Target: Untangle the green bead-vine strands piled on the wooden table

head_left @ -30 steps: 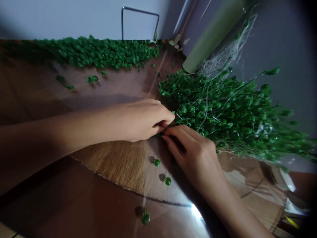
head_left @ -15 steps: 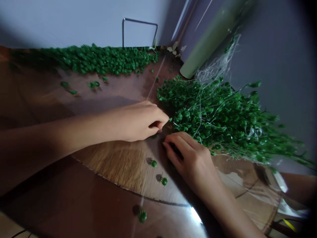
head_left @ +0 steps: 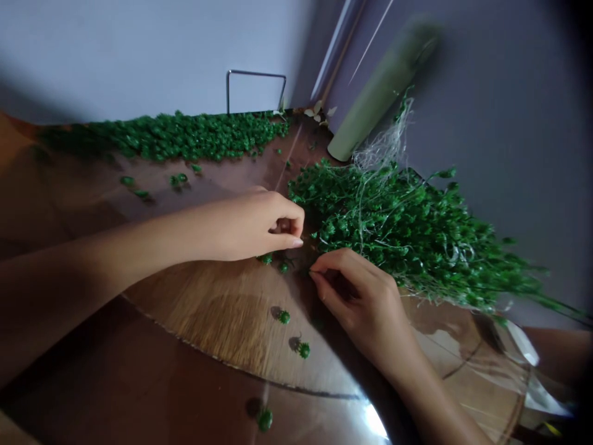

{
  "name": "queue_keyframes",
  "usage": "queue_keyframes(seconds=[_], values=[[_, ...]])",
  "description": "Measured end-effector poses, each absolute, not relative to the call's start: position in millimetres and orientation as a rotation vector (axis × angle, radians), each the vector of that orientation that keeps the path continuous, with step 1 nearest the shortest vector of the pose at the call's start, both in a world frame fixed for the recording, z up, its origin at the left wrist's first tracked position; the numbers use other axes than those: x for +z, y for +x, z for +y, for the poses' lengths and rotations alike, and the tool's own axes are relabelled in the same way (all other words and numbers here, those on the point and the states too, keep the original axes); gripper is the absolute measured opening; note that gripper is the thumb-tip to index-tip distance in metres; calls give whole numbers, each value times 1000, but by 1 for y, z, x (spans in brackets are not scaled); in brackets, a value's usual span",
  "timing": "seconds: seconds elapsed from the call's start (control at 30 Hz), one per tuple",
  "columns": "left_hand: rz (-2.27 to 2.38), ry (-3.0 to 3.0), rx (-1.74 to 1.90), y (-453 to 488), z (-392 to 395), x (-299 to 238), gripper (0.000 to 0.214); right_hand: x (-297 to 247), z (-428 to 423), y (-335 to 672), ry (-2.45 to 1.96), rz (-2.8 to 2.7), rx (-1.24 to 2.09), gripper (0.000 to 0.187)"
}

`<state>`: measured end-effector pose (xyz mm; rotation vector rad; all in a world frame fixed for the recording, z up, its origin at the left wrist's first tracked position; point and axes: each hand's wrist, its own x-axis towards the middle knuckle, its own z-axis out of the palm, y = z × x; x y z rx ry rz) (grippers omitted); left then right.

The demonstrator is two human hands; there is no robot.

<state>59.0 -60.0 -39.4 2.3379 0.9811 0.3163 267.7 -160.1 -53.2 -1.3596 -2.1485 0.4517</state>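
My left hand point(head_left: 273, 225) is closed over the table, thumb against curled fingers. Anything small in its pinch cannot be made out. Just below it lie two small green plastic sprigs point(head_left: 283, 267). To the right, my right hand point(head_left: 359, 290) pinches thumb and forefinger together at their tips; what they hold, if anything, is too small to name. The two hands are a short gap apart. Beyond my right hand spreads a large heap of green artificial foliage stems point(head_left: 417, 228), with clear stringy strands point(head_left: 386, 139) over its back.
A long pile of green sprig heads point(head_left: 185, 136) lines the wall, near a metal wire frame point(head_left: 256, 74). A greenish tube point(head_left: 370, 102) leans in the corner. Loose sprigs point(head_left: 303, 350) dot the wooden table point(head_left: 222, 315). Another person's arm point(head_left: 556, 349) shows at right.
The view has tilted, so the background sits lower. My left hand has drawn slightly left, its thumb now showing, and the two sprigs below it are uncovered. My right hand stays pinched.
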Motion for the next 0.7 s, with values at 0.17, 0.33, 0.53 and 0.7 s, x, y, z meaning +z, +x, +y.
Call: queue_keyframes(seconds=[0.17, 0.33, 0.53, 0.7], values=[[879, 2413, 257, 49, -53, -43, 10, -51, -165, 266, -1294, -2198, 361, 16], [891, 2450, 177, 50, -60, -47, 11, -50, -170, 262, -1237, -2236, 285, 12], [865, 2489, 135, 59, -72, -44, 15, -57, -167, 254, -1203, -2321, 286, 12], [792, 2460, 111, 63, -73, -45, 15, -60, -164, 251, -1175, -2353, 296, 14]])
